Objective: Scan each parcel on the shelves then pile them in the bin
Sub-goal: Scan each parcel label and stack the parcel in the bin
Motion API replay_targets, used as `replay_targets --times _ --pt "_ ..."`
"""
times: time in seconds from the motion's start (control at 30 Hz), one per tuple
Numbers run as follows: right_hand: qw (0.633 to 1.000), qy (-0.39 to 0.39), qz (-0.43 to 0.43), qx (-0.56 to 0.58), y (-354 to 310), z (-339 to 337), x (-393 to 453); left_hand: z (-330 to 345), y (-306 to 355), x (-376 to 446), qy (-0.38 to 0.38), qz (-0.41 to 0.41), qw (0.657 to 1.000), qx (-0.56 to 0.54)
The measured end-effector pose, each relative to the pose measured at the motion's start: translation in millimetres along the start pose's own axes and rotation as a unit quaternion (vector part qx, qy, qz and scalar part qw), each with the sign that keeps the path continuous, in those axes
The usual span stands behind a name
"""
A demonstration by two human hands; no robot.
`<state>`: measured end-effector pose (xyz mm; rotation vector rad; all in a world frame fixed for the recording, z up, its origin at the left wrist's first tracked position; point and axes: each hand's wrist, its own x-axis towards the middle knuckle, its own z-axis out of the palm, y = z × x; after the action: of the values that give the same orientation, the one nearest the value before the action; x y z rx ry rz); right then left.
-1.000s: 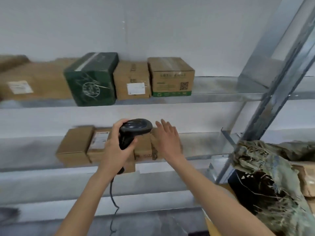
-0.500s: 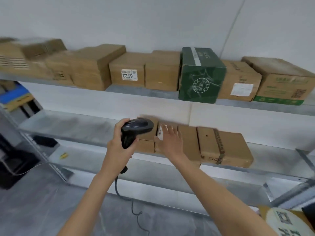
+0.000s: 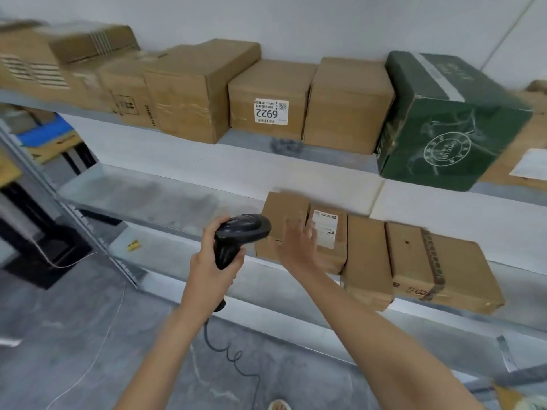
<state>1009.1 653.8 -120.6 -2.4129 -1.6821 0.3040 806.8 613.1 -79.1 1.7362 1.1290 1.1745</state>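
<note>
My left hand [image 3: 211, 269] grips a black corded barcode scanner [image 3: 241, 235], its head aimed at the parcels on the lower shelf [image 3: 154, 199]. My right hand [image 3: 297, 242] is stretched out with straight fingers over the leftmost small brown parcel [image 3: 282, 213] and the labelled parcel [image 3: 331, 235] beside it; whether it touches them is unclear. Two more brown parcels [image 3: 367, 255] [image 3: 438, 267] lie to their right. The upper shelf carries a row of brown boxes, one labelled 6922 [image 3: 270, 103], and a dark green box [image 3: 450, 122]. The bin is out of view.
A slanted metal shelf post [image 3: 53, 199] stands at the left, with blue and dark crates [image 3: 44, 137] behind it. The scanner's coiled cable [image 3: 231, 356] hangs to the grey floor. A thin white wire [image 3: 97, 344] trails across the floor on the left.
The view has swung left along the shelves, away from the bin. My right hand has slid left from the right parcels to the two leftmost ones. The scanner stays in my left hand.
</note>
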Motion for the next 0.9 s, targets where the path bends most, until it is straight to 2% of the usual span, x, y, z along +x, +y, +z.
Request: replay_targets --times 0.27,0.6,0.73,0.9 --pt "0.997 -0.038 0.060 0.019 -12 26 78 10 -23 38 0.038 -0.022 0.999 0.025" --pt "0.985 -0.082 0.142 0.056 -34 51 105 7 -48 67 0.041 -0.020 0.999 0.000" --pt "0.982 -0.068 0.164 0.070 -40 58 108 -2 -65 86 0.034 -0.019 0.999 -0.022" --pt "0.980 -0.042 0.178 0.084 -54 60 98 -26 -90 109 -0.014 -0.027 0.999 -0.043"
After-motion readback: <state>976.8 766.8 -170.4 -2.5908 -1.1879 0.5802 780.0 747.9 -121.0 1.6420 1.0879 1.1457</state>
